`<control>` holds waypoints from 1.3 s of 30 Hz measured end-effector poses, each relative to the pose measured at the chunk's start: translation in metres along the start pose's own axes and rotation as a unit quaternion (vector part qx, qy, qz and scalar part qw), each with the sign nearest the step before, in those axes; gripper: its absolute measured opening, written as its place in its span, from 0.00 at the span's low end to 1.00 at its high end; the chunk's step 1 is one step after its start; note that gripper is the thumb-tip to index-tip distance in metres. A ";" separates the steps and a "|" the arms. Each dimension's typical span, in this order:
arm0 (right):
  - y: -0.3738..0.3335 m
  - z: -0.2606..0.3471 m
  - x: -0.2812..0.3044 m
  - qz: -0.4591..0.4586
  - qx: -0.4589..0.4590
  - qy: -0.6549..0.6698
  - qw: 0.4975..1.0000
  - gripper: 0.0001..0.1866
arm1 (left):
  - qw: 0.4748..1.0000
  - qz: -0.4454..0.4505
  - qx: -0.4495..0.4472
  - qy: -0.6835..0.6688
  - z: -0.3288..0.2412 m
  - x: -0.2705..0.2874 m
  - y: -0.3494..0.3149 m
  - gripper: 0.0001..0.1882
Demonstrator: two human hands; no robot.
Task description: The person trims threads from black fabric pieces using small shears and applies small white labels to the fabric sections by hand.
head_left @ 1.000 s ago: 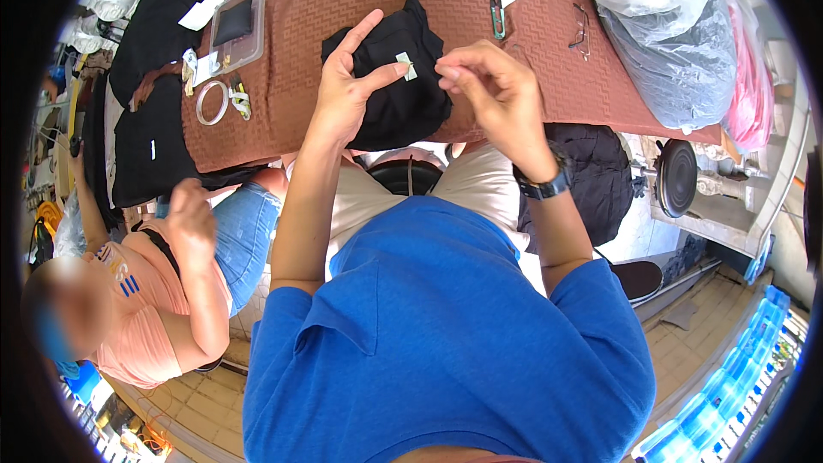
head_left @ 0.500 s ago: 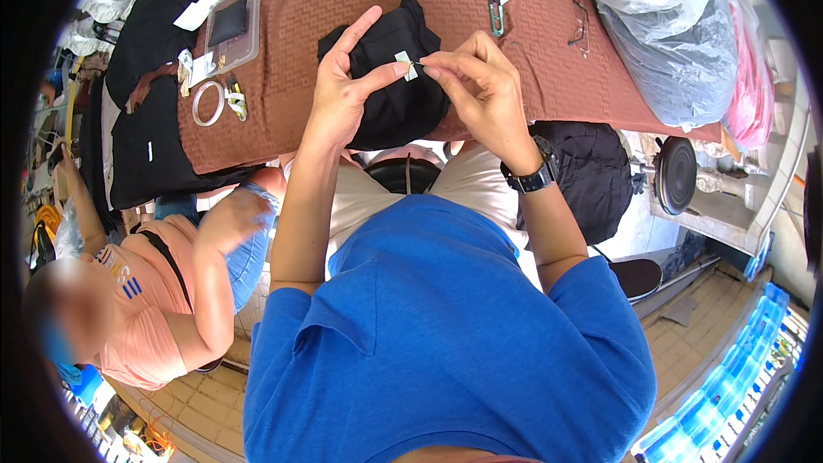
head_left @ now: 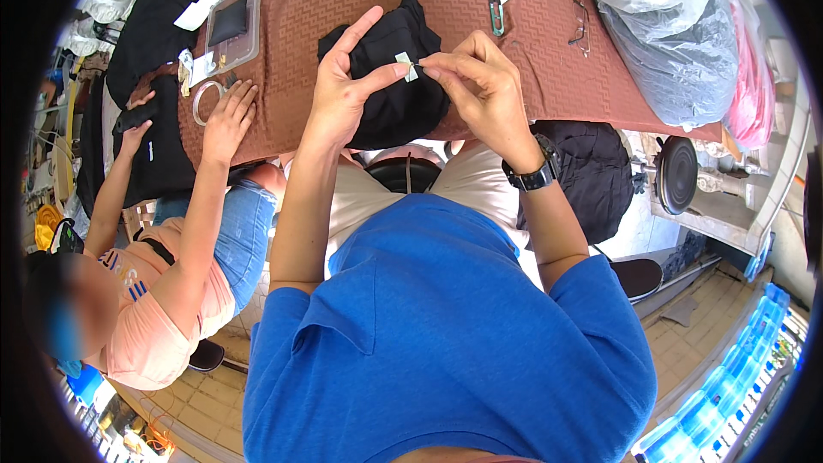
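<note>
A bunched black cloth (head_left: 386,103) lies at the near edge of the covered table. My left hand (head_left: 334,90) is over its left side, thumb and index finger spread wide. The thumb tip touches a small pale green tag (head_left: 406,66) above the black cloth; the hand's other fingers are hidden. My right hand (head_left: 484,86) is closed in a pinch at the tag's right edge. A tiny dark bit shows at its fingertips, too small to name.
A co-worker's hand (head_left: 227,120) rests by a tape roll (head_left: 204,105) at left. Beyond are a clear plastic box (head_left: 249,43) and white strips. Green thread snips (head_left: 496,15), eyeglasses (head_left: 583,27) and a big plastic bag (head_left: 677,43) lie to the right.
The co-worker at left has leaned in. One of their hands now reaches onto the table by the tape roll, the other onto black cloth. My two hands have hardly moved.
</note>
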State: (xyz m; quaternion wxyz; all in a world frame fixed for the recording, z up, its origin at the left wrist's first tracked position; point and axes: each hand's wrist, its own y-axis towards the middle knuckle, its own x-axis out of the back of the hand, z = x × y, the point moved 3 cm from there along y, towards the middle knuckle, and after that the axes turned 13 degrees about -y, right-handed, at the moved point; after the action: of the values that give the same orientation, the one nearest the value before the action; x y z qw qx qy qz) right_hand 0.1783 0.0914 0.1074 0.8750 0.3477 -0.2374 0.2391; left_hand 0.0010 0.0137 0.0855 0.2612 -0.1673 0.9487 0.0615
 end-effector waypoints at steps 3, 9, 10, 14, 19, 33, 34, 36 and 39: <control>0.000 -0.001 -0.001 0.004 -0.005 -0.002 1.000 0.11 | 1.000 -0.004 -0.006 0.013 0.002 0.002 0.001 0.41; -0.001 -0.005 -0.002 0.008 -0.022 0.017 1.000 0.11 | 1.000 0.000 0.000 0.010 0.002 0.000 0.000 0.41; -0.001 -0.006 -0.002 0.009 -0.025 0.021 0.999 0.11 | 1.000 0.002 0.000 0.012 0.001 0.000 0.000 0.41; -0.001 -0.009 -0.003 0.013 -0.044 0.047 0.998 0.10 | 1.000 0.008 0.003 0.011 0.000 -0.002 0.001 0.41; -0.002 -0.014 -0.004 0.020 -0.050 0.060 0.997 0.08 | 0.999 0.012 0.032 -0.006 0.002 0.000 0.001 0.41; -0.005 -0.021 -0.007 0.039 -0.069 0.097 0.992 0.07 | 0.999 0.009 0.042 0.004 0.004 -0.001 0.000 0.41; -0.006 -0.023 -0.008 0.042 -0.074 0.101 0.991 0.07 | 0.999 0.009 0.039 0.005 0.004 -0.001 0.000 0.41; -0.006 -0.024 -0.010 0.047 -0.086 0.107 0.989 0.07 | 0.999 0.009 0.032 0.007 0.006 0.001 0.000 0.41; -0.006 -0.026 -0.012 0.051 -0.099 0.126 0.986 0.06 | 0.999 0.011 0.031 0.009 0.007 0.001 0.000 0.41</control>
State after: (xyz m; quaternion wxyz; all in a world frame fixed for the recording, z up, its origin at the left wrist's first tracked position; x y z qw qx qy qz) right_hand 0.1790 0.1028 0.0807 0.9148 0.2138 -0.1648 0.3004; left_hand 0.0030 0.0146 0.0790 0.2568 -0.1491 0.9543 0.0332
